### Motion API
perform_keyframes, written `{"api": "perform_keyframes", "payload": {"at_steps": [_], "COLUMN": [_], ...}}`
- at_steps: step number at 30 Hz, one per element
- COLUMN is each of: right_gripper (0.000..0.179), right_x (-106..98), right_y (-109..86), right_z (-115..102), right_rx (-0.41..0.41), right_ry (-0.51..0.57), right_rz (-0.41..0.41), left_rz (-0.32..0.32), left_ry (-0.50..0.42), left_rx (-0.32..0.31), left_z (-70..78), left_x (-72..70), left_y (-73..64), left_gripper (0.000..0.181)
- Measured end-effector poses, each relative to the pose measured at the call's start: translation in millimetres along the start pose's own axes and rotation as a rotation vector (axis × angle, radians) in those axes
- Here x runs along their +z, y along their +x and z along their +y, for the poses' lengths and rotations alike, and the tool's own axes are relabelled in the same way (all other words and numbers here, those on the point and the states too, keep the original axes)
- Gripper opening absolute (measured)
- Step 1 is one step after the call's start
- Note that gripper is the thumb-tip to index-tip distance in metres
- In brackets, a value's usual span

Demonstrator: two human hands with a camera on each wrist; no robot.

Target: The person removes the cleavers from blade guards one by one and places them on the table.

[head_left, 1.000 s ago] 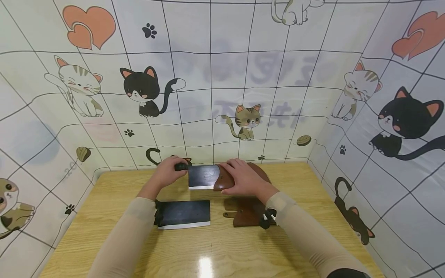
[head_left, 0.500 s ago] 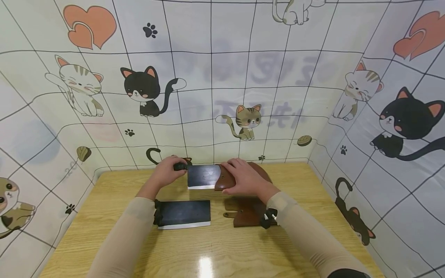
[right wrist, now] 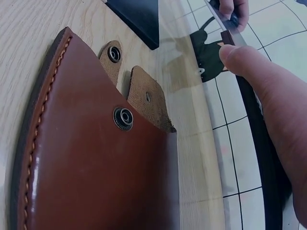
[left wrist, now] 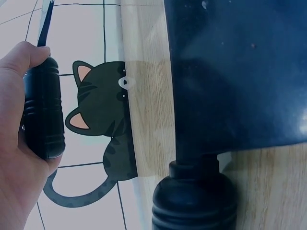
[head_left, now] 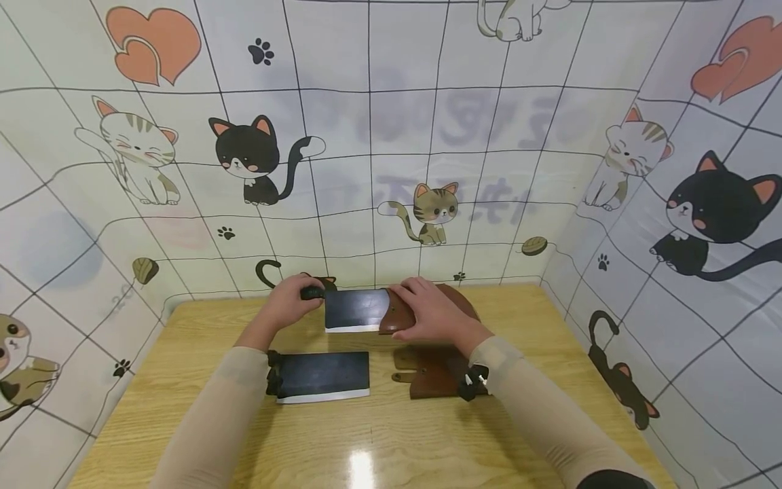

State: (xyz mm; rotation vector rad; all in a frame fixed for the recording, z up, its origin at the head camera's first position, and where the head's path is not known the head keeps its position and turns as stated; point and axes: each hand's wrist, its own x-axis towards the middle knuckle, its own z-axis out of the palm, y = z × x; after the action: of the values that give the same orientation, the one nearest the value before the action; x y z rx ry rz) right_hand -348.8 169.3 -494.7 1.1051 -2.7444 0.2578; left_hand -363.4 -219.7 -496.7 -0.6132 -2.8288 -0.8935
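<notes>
My left hand (head_left: 288, 302) grips the ribbed black handle (left wrist: 44, 110) of a cleaver (head_left: 353, 309) at the back of the table. The dark blade lies level, its pale cutting edge toward me, and its far end is hidden inside a brown leather sheath (head_left: 396, 316). My right hand (head_left: 430, 312) holds that sheath from above, thumb on the near side. Closer to me lies a second cleaver (head_left: 324, 375), handle to the left under my left wrist. A second brown sheath (right wrist: 91, 143), with stitching and a snap stud, lies beneath my right forearm.
The wooden table (head_left: 366, 435) runs back to a white cloth wall (head_left: 342, 238) printed with cats and grid lines. Similar walls close in on both sides. The held cleaver and sheath are close to the back wall.
My left hand has shifted slightly left with the cleaver, and a little more blade shows outside the sheath. The right hand and sheath have barely moved. The second cleaver and sheath stay put.
</notes>
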Motion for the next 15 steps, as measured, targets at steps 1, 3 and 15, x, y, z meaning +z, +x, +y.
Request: {"api": "perform_keyframes", "payload": {"at_steps": [1,3,15], "right_gripper": [0.108,0.108,0.110], "right_x": [0.0,0.3,0.4], "right_y": [0.1,0.3,-3.5], "right_z": [0.5,1.4,7.7], "right_rx": [0.000,-0.004,0.000], "right_ry": [-0.001,0.002,0.011], "right_rz": [-0.001,0.003,-0.010], "left_rz": [-0.002,-0.005,-0.002], "left_ry": [-0.002,-0.005,-0.012], "left_rx": [-0.002,-0.006,-0.023], "left_z": [0.4,1.0,1.4], "left_x": [-0.5,-1.2,-3.3], "left_y": [0.2,0.3,-2.5], "left_gripper": [0.029,0.029,0.029]}}
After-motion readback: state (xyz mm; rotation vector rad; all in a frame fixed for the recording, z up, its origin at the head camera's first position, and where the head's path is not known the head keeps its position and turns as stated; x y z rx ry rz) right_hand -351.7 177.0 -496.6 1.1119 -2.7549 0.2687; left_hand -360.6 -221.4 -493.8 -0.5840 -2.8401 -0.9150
